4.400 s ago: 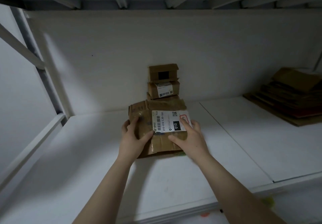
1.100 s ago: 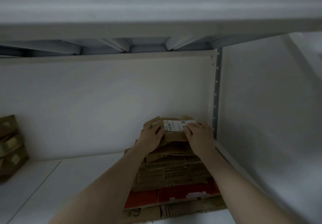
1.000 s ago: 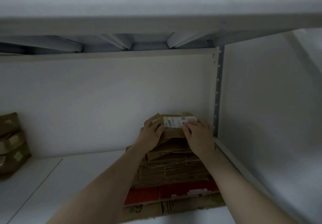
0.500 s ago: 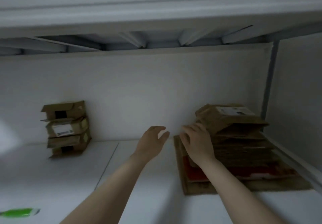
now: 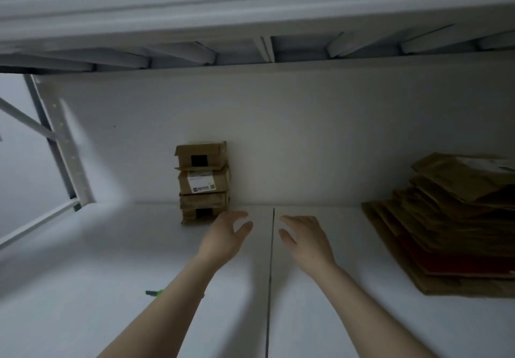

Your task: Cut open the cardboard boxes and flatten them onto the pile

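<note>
While both forearms are hanging outstretched above the white shelf [image 5: 83,288], the flattened cardboard pile [image 5: 446,218] is sitting at its right end, well apart from either hand. Stack of small boxes [image 5: 203,182] is standing against the back wall, near the left hand [image 5: 223,239]. Left hand and right hand [image 5: 306,242] are hovering with fingers relaxed and spread, holding nothing. Green-handled tool [image 5: 156,292] is lying beside the left forearm, partly hidden.

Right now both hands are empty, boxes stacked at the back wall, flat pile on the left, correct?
No: the head view shows the pile on the right. The rest holds: left hand and right hand empty, boxes stacked at the back wall.
</note>
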